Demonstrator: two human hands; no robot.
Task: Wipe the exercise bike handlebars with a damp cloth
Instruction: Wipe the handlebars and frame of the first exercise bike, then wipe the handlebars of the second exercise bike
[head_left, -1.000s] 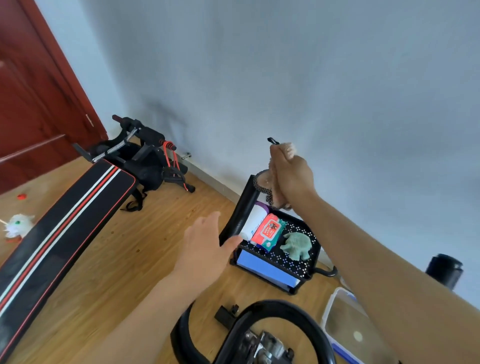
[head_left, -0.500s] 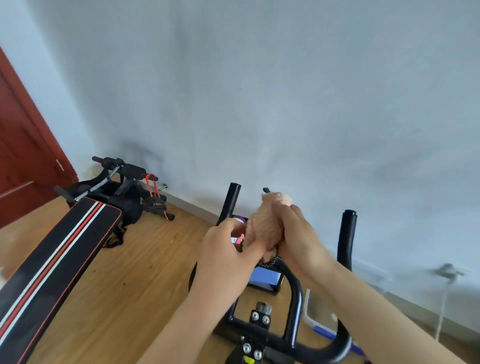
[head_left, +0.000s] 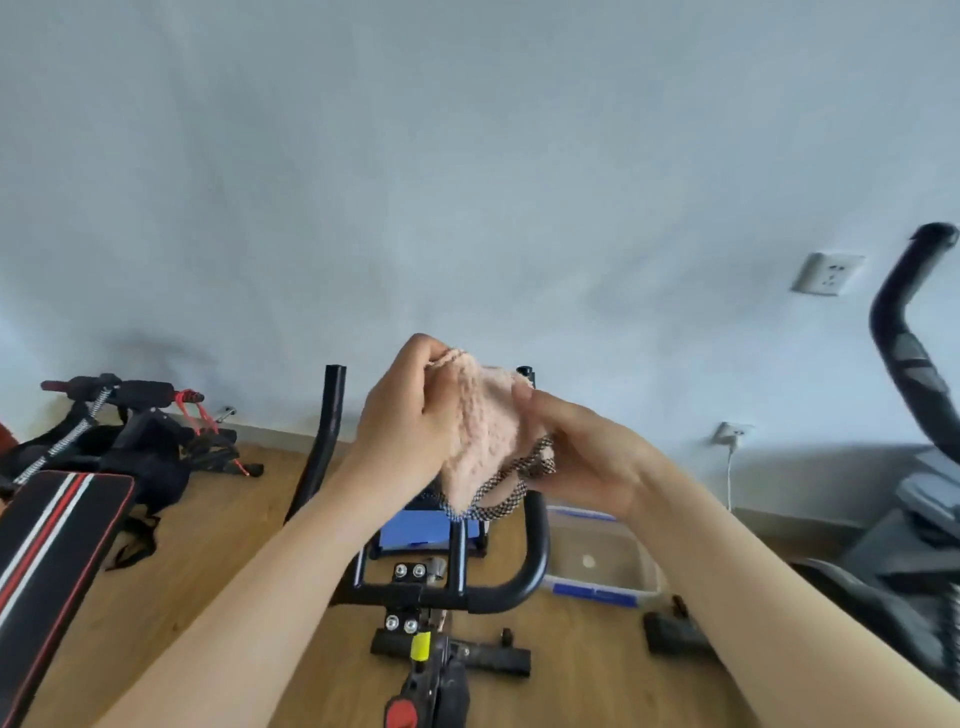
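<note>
A fluffy pale pink cloth (head_left: 485, 431) with a checked black-and-white trim hangs in the air between both hands, above the bike. My left hand (head_left: 408, 421) pinches its upper left corner. My right hand (head_left: 582, 457) grips its right edge by the trim. Below them are the black handlebars (head_left: 511, 587) of the exercise bike, with the left upright grip (head_left: 324, 431) standing free and the right upright grip mostly hidden behind the cloth and my right hand. The cloth is apart from the bars.
A black bench with red and white stripes (head_left: 52, 551) lies at the left, with black gear (head_left: 140, 431) behind it. A blue-fronted basket (head_left: 415, 530) and a clear plastic box (head_left: 597, 566) sit on the wooden floor past the bars. Another machine (head_left: 904, 364) stands at the right.
The view has swung right and down onto the bike. The cloth, bunched in both hands before, is now spread between them, higher above the bars.
</note>
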